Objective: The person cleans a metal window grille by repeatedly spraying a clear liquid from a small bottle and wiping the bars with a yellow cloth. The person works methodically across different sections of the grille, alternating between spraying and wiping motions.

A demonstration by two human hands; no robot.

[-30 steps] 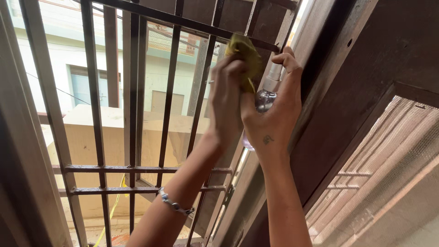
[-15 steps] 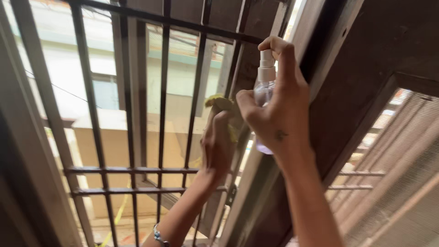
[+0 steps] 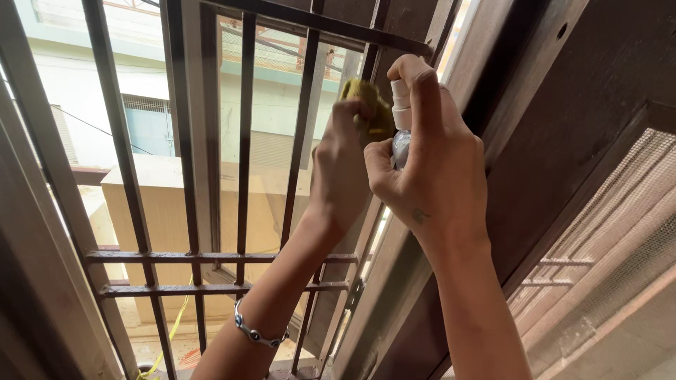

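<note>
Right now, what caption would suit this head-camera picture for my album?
Left hand presses a yellow-green cloth to a window grille; right hand holds a small spray bottle.

The right hand [image 3: 429,169] hides most of the spray bottle [image 3: 401,119]; the left hand [image 3: 341,172] covers much of the yellow cloth [image 3: 370,105].

In your left hand [image 3: 341,169] you had a soft, matt yellow-green cloth [image 3: 370,112]; in your right hand [image 3: 433,169], a clear glossy plastic spray bottle [image 3: 401,134]. Beside the cloth ran dark, dull-painted metal bars [image 3: 244,141], rough with rust; right of the bottle, matt brown wood frame [image 3: 563,105].
</note>
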